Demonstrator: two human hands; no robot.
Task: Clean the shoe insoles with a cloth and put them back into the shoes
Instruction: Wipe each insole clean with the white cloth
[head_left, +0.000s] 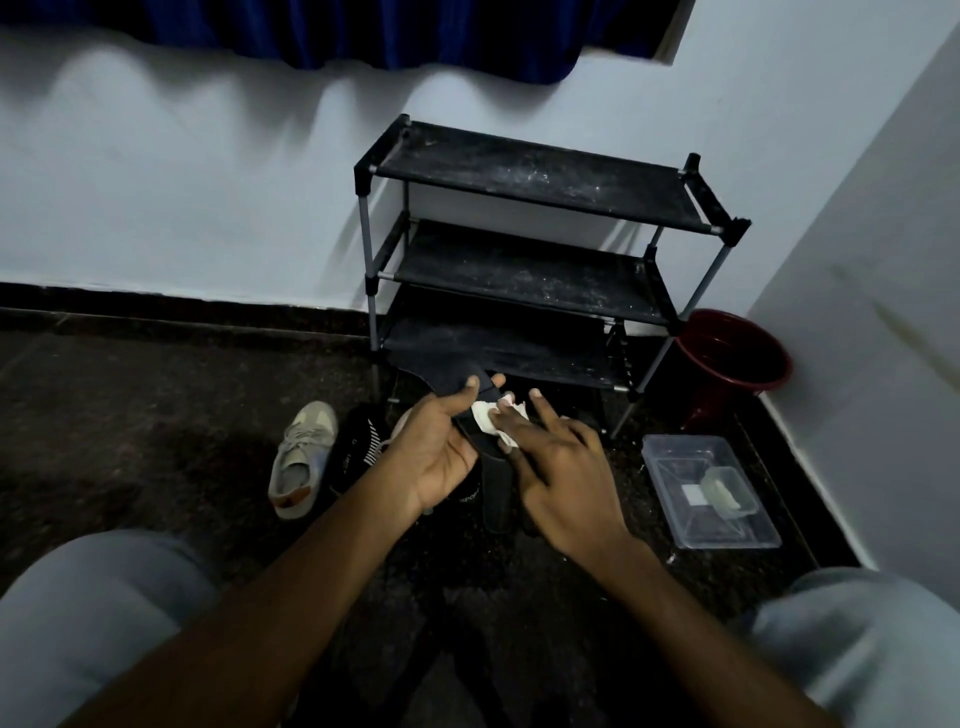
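Observation:
My left hand (439, 447) grips a dark insole (457, 382) that sticks up toward the shoe rack. A small white cloth (491, 418) is pressed flat against the insole by the fingers of my right hand (563, 473). Below my hands, another dark insole (496, 491) lies on the floor. A beige sneaker (300, 460) rests on the floor to the left, and a black shoe (358, 447) with white stripes sits beside it, partly hidden by my left wrist.
A black three-shelf shoe rack (530, 260) stands against the wall behind my hands. A dark red bucket (732, 356) is in the corner at right. A clear plastic tray (711, 491) holding a small container lies on the dark floor. My knees frame the bottom corners.

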